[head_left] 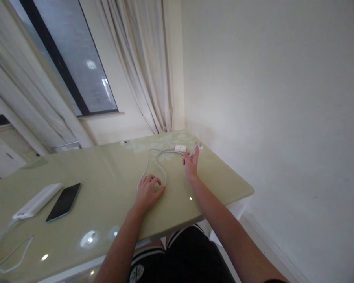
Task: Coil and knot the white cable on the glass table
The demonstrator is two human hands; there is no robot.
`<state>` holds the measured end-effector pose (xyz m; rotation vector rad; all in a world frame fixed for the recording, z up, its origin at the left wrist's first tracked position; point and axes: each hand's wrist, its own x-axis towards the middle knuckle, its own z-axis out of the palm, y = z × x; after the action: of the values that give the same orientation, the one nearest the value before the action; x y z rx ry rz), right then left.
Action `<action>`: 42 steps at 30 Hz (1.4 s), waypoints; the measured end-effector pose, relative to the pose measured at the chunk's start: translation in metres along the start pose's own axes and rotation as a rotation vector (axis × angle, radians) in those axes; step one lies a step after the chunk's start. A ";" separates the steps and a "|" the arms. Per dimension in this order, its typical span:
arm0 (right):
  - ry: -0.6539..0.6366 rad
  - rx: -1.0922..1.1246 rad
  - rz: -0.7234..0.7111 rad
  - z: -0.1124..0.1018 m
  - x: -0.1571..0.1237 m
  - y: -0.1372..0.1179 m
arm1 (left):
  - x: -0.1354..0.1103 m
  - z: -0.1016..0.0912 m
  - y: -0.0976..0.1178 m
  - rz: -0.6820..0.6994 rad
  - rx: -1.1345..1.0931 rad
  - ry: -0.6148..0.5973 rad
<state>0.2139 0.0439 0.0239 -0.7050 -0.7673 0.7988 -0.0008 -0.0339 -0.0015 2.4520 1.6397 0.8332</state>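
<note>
A thin white cable [148,160] lies in a loop on the glossy table, near the right wall. My left hand [149,192] rests on the tabletop inside the near end of this loop, fingers bent and thumb spread. The strands run close beside its fingers and thumb; whether it presses on them I cannot tell. Farther off, my right hand [191,163] is closed on the cable, with a small white plug-like end [200,147] showing by its index fingertip. A white rectangular block with small slots [180,148] sits just left of those fingers, where the cable runs.
A dark phone [63,201] and a long white power strip-like bar [38,201] lie on the left of the table [106,169]. Another white cable [23,251] curls at the near left. Behind stand curtains [144,59] and a window; a wall [271,98] borders the right side.
</note>
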 end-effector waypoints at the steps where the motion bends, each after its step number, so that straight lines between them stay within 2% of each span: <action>1: 0.004 0.001 0.003 0.000 0.000 0.000 | 0.000 0.000 -0.004 -0.092 0.034 0.072; 4: 0.005 0.000 0.006 0.000 0.000 0.001 | 0.000 0.000 -0.021 -0.425 0.117 0.217; 6: -0.002 -0.004 0.003 0.000 0.000 0.001 | 0.002 0.000 -0.034 -0.560 0.103 0.204; 10: -0.013 -0.010 0.003 0.000 -0.001 0.001 | 0.007 0.001 -0.048 -0.646 0.075 0.170; 15: -0.051 -0.022 0.001 0.001 -0.001 0.002 | 0.009 0.000 -0.045 -0.762 0.220 0.181; 18: -0.074 -0.057 0.023 0.001 -0.002 0.003 | 0.009 -0.003 -0.049 -0.801 0.169 0.164; 20: -0.090 -0.084 0.032 0.001 -0.002 0.005 | 0.009 -0.005 -0.055 -0.726 0.043 0.208; 21: -0.100 -0.097 0.036 0.000 -0.002 0.006 | 0.009 -0.006 -0.057 -0.641 -0.042 0.244; 24: -0.137 -0.137 0.058 -0.001 -0.003 0.012 | 0.008 -0.007 -0.056 -0.282 -0.237 0.330; 28: -0.175 -0.195 0.040 -0.001 -0.004 0.018 | 0.009 -0.001 -0.040 0.010 -0.229 0.354; 30: -0.184 -0.238 0.006 0.000 -0.006 0.019 | 0.008 0.004 -0.033 0.138 -0.207 0.250; 32: -0.161 -0.305 -0.040 0.000 -0.007 0.019 | 0.008 0.008 -0.029 0.249 -0.194 0.075; 34: -0.082 -0.375 -0.106 -0.002 -0.006 0.017 | 0.006 0.010 -0.028 0.282 -0.172 -0.052; 35: -0.020 -0.399 -0.142 -0.004 -0.004 0.016 | 0.005 0.009 -0.029 0.265 -0.156 -0.073; 36: 0.053 -0.409 -0.170 -0.006 -0.001 0.014 | 0.004 0.007 -0.030 0.228 -0.139 -0.057; 38: 0.217 -0.398 -0.181 -0.013 0.009 0.012 | 0.002 0.001 -0.035 0.110 -0.125 0.101; 40: 0.367 -0.383 -0.123 -0.021 0.020 0.010 | 0.001 -0.006 -0.044 -0.039 -0.182 0.395; 42: 0.496 -0.417 -0.022 -0.029 0.030 0.008 | 0.003 -0.013 -0.054 -0.219 -0.347 0.692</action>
<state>0.2483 0.0658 0.0117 -1.2123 -0.4862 0.4125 -0.0514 -0.0115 -0.0088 1.8024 1.6887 1.8785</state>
